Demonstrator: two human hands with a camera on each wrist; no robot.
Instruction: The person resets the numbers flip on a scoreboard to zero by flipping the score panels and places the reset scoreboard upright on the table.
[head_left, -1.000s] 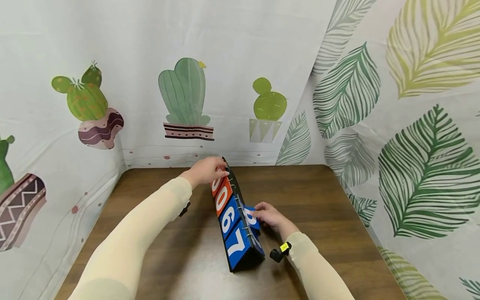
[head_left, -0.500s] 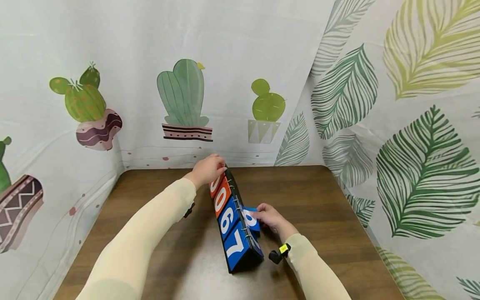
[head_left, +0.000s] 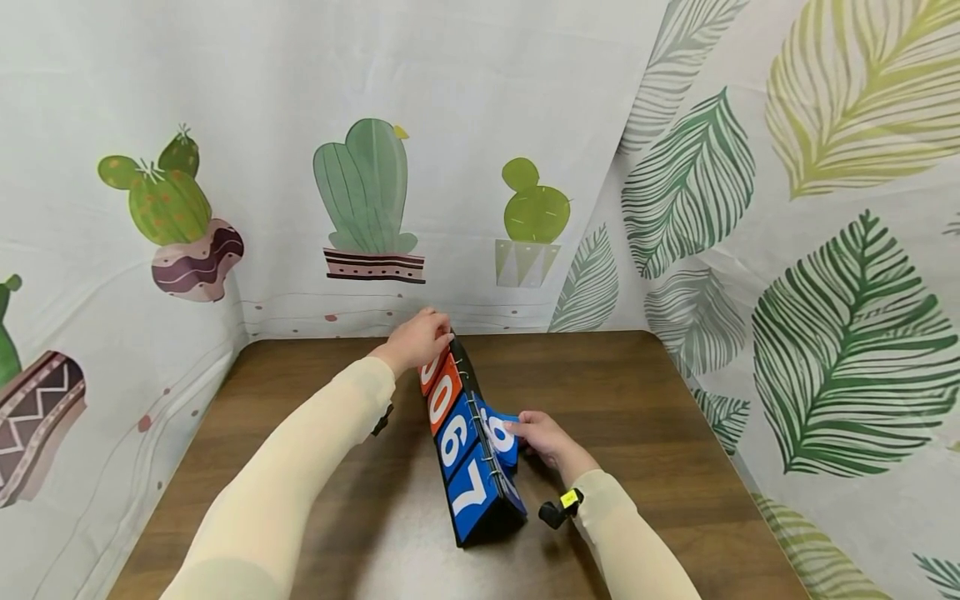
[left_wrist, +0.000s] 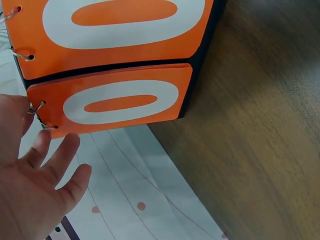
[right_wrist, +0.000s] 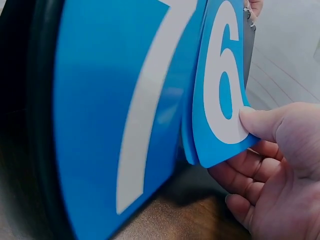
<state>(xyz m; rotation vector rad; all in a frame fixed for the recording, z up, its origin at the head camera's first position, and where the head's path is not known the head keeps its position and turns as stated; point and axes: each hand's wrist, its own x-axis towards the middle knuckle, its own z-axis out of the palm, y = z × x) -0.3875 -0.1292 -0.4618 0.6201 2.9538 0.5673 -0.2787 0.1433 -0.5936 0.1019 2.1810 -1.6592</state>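
A tent-shaped flip scoreboard [head_left: 470, 492] stands on the table, its near side showing orange 0 cards [left_wrist: 122, 102] and blue 6 and 7 cards hung on metal rings. At its far end my left hand [head_left: 417, 339] grips the top edge near a ring, thumb and forefinger on it, the other fingers loose. My right hand [head_left: 546, 435] pinches the lower corner of a blue number card [right_wrist: 220, 85] marked 6 on the other side. The thumb presses its face, and the card bends away from the board. Beside it hangs a blue 7 card [right_wrist: 135, 110].
The scoreboard rests on a brown wooden table [head_left: 615, 375]. A white curtain [head_left: 450, 67] printed with cacti and leaves hangs behind and at both sides, close to the table's far edge.
The blue 6 card in my right hand now shows more of its face, its lower corner turned outward. My left hand has barely moved along with the board's far end.
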